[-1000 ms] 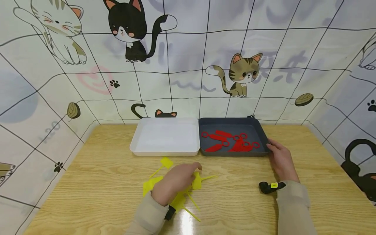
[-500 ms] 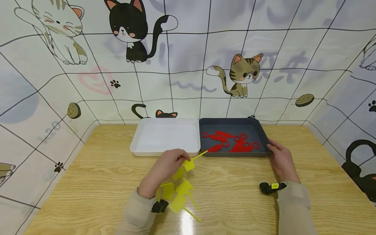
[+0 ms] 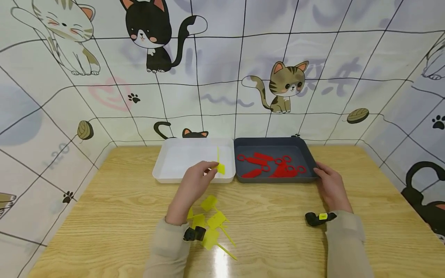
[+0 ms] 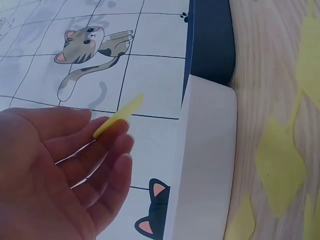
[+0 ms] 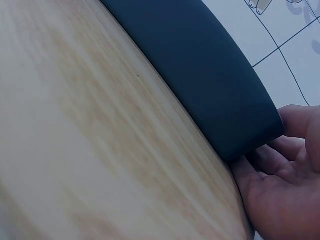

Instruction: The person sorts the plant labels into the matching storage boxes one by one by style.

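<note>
We see the flat yellow plastic-looking tag with a square head and a thin stem (image 3: 221,168) over the near right part of the shallow white rectangular tray (image 3: 168,179); we cannot tell for certain whether any of it touches the tray. It looks very light to us, its head thin and somewhat bendy, its stem more easily bent or snagged. We would expect a smooth, slightly slippery surface, not a fragile one, and the head's flat faces or edge seem the best place to take hold, with the stem left free.

The left hand (image 3: 195,179) reaches in from the near side and pinches the tag by its head, the grip narrow, between thumb and fingertips; the stem points to the far side. The other fingers lie lightly curved behind.

The right hand (image 3: 332,189) grips the near right corner of the shallow dark grey rectangular tray (image 3: 274,180), thumb by the rim and fingers low on the wall. Flat red pieces with ring ends (image 3: 283,170) lie in that tray, and more yellow tags (image 3: 210,239) lie loosely overlapped on the wood-grain table (image 3: 104,216), near the left forearm
</note>
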{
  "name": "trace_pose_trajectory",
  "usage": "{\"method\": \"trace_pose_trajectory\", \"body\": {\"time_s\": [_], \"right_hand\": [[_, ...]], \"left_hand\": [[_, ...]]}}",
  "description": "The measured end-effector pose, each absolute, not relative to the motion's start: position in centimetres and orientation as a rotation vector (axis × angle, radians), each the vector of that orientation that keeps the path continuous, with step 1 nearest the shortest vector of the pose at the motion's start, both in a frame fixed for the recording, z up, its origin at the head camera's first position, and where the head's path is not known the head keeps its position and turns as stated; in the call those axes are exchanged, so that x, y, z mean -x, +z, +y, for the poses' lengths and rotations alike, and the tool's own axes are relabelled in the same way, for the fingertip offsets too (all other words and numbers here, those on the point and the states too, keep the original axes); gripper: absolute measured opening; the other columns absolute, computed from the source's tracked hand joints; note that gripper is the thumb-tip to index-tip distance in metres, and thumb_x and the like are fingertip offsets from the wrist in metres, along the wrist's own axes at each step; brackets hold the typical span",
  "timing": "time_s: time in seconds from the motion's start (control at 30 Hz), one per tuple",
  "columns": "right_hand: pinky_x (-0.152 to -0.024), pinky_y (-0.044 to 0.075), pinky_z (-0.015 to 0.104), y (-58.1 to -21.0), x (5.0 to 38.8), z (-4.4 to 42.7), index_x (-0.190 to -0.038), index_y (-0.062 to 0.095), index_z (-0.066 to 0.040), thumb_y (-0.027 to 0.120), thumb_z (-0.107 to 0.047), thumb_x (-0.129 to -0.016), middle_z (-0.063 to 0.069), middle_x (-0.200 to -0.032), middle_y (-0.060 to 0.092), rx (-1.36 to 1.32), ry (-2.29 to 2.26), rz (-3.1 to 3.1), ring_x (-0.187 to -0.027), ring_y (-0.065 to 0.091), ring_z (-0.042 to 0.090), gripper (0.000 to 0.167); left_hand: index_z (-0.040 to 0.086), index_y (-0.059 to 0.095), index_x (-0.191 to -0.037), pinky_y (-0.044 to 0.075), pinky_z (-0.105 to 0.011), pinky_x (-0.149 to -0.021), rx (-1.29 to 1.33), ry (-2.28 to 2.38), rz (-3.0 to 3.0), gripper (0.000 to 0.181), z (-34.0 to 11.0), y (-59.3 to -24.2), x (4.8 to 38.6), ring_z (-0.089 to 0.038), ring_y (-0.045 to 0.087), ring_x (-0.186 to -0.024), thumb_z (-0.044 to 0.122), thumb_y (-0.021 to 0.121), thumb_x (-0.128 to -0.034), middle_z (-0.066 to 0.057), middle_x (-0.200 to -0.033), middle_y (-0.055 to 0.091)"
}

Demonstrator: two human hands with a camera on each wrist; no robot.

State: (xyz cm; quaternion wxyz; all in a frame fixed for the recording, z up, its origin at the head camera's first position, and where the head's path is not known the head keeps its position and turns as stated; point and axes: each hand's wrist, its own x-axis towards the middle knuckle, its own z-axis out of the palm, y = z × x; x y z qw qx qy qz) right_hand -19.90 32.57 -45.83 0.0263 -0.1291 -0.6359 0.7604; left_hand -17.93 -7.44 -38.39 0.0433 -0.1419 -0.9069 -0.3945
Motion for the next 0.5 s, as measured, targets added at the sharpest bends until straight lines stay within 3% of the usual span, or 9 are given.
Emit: {"method": "trace_pose_trajectory", "body": {"time_s": [0.2,0.5], "right_hand": [[-0.103,0.021,0.026,-45.9,20.0,32.5,-0.141,0.023,-0.004,0.049,-0.020,-0.092,0.009,-0.148,0.010,0.412,2.357,-1.943,-0.132,0.016,0.018,0.058],[-0.104,0.019,0.026,-45.8,19.9,32.7,-0.141,0.020,-0.003,0.048,-0.021,-0.092,0.009,-0.148,0.008,0.365,2.366,-1.969,-0.133,0.014,0.018,0.059]], "left_hand": [[0.016,0.061,-0.116,0.045,-0.034,-0.078,0.313,-1.322,-2.786,0.031,-7.3,-39.0,18.8,-0.018,0.053,-0.093,0.030,0.051,-0.0910,0.002,-0.104,0.060],[0.010,0.055,-0.123,0.034,-0.038,-0.097,0.450,-1.233,-2.927,0.038,-6.6,-40.7,19.6,-0.023,0.041,-0.120,0.030,0.051,-0.0907,-0.004,-0.124,0.053]]}}
